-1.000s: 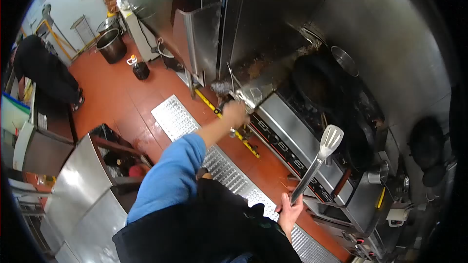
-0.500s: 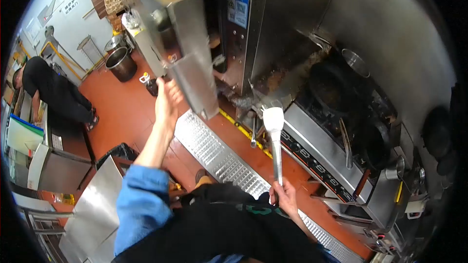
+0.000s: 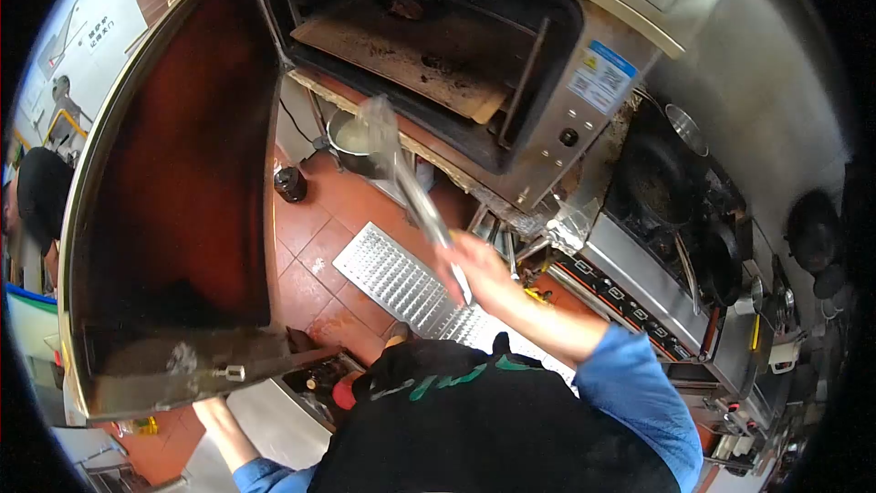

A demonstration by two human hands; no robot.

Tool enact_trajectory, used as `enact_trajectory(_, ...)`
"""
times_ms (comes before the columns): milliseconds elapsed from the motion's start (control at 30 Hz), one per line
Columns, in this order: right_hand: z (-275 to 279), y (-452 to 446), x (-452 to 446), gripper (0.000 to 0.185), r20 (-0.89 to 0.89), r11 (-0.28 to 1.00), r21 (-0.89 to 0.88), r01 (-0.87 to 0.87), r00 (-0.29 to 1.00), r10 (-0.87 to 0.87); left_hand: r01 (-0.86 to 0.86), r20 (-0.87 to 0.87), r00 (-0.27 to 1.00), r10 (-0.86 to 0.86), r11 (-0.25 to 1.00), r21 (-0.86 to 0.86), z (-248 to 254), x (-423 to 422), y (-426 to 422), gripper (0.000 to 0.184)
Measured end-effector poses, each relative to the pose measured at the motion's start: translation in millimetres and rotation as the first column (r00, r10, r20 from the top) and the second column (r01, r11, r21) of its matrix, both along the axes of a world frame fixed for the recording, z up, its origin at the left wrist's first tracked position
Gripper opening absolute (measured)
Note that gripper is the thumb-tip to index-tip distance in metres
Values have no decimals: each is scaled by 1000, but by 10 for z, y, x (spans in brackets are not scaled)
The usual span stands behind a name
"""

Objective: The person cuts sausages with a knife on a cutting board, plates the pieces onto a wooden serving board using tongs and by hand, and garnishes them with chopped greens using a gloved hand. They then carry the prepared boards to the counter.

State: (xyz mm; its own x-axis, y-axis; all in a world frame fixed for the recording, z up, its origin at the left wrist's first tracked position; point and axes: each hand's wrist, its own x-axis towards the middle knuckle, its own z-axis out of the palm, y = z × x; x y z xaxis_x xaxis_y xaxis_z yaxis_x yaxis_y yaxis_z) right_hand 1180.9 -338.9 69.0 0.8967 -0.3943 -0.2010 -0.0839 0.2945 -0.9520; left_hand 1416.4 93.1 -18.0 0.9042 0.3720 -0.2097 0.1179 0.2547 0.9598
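The oven door (image 3: 182, 173) stands swung wide on the left, its dark inner side toward me. My left hand (image 3: 211, 409) is at the door's lower edge; the door hides its fingers. My right hand (image 3: 482, 267) is closed round a long metal-handled tool (image 3: 415, 192) with a broad pale head, blurred by motion. Its head is just in front of the oven (image 3: 547, 164) opening. Inside the oven lies a scorched, brownish flat slab (image 3: 392, 53) with blackened spots and a dark lump (image 3: 406, 7) on it.
At the right is a stove (image 3: 630, 260) bearing black pans (image 3: 657, 178). A pot (image 3: 351, 137) and a dark jar (image 3: 290, 183) are below the oven. A metal grate (image 3: 392, 269) runs along the red tiled floor. Another person (image 3: 41, 201) is partly visible at far left.
The oven door has swung open to the left with my left hand beside it, exposing the interior. My right hand has lifted the tool up and forward toward the opening. My view has turned.
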Motion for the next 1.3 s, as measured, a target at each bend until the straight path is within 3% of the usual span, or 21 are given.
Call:
enact_trajectory(33, 105, -94, 381, 26, 130, 1000, 26, 8, 992, -12, -26, -12, 1000, 26, 999, 43, 4, 67, 184, 43)
enact_trajectory(67, 242, -217, 811, 29, 34, 988, 131, 77, 996, -82, -35, -23, 999, 37, 997, 64, 4, 141, 304, 43)
enact_trajectory(167, 352, -753, 2204, 27, 79, 923, 316, 220, 963, -257, -60, -48, 997, 67, 988, 140, -33, 364, 505, 43)
enact_trajectory(233, 485, -1029, 3017, 29, -33, 774, 418, 475, 860, -510, -53, -68, 996, 65, 985, 164, -63, 500, 536, 43)
enact_trajectory(267, 467, -1192, 3312, 29, -22, 776, 419, 472, 860, -511, -46, -76, 995, 60, 984, 173, -86, 570, 534, 43)
enact_trajectory(333, 313, -1479, 3882, 27, -104, 542, 564, 623, 705, -701, -35, -97, 994, 54, 982, 185, -122, 698, 521, 44)
enact_trajectory(533, -106, -2542, 4594, 19, -77, 456, 564, 689, 593, -801, -15, -170, 984, 52, 976, 216, -196, 928, 468, 44)
enact_trajectory(567, -209, -2780, 4585, 15, -53, 530, 539, 654, 655, -754, -14, -179, 982, 55, 975, 224, -214, 941, 476, 44)
enact_trajectory(600, -170, -2909, 4537, 11, -119, 481, 539, 691, 628, -769, -15, -183, 982, 57, 975, 224, -227, 959, 457, 44)
enact_trajectory(733, -142, -3149, 4093, 13, -172, 542, 451, 709, 665, -727, 8, -192, 981, 39, 971, 238, -254, 1039, 424, 44)
enact_trajectory(800, -210, -3155, 3770, 13, -124, 705, 429, 564, 810, -573, 28, -191, 981, 18, 971, 239, -252, 1091, 372, 44)
enact_trajectory(900, -93, -2770, 3317, 17, -189, 718, 461, 521, 849, -494, 60, -187, 982, -16, 971, 231, -273, 1152, 310, 44)
enact_trajectory(967, 241, -2244, 2875, 25, -260, 736, 579, 351, 935, -241, 85, -179, 983, -44, 970, 227, -278, 1219, 276, 44)
enact_trajectory(1000, 371, -1955, 2682, 39, -258, 879, 379, 290, 945, -201, 94, -176, 983, -55, 970, 223, -290, 1269, 243, 44)
enact_trajectory(1033, 439, -1881, 2559, 38, -185, 949, 252, 190, 972, -145, 103, -173, 983, -66, 971, 217, -304, 1285, 228, 44)
enact_trajectory(1067, 540, -1899, 2546, 33, -210, 963, -28, 269, 940, -269, 118, -176, 981, -80, 970, 213, -307, 1305, 237, 44)
enact_trajectory(1100, 616, -1986, 2594, 27, -201, 899, -300, 319, 900, -387, 128, -170, 981, -91, 968, 217, -314, 1342, 231, 44)
enact_trajectory(1133, 600, -2223, 2709, 26, -168, 654, -686, 318, 806, -568, 139, -168, 980, -103, 967, 215, -311, 1359, 235, 45)
enact_trajectory(1167, 592, -2475, 2815, 26, -55, 283, -936, 209, 709, -703, 145, -164, 980, -111, 966, 214, -315, 1384, 244, 45)
enact_trajectory(1233, 814, -2686, 2764, 24, 98, -316, -922, -225, 654, -750, 155, -162, 979, -121, 965, 212, -322, 1411, 256, 45)
enact_trajectory(1300, 1048, -2806, 2801, 21, -74, -318, -790, -525, 596, -799, 158, -164, 979, -124, 964, 214, -335, 1420, 287, 45)
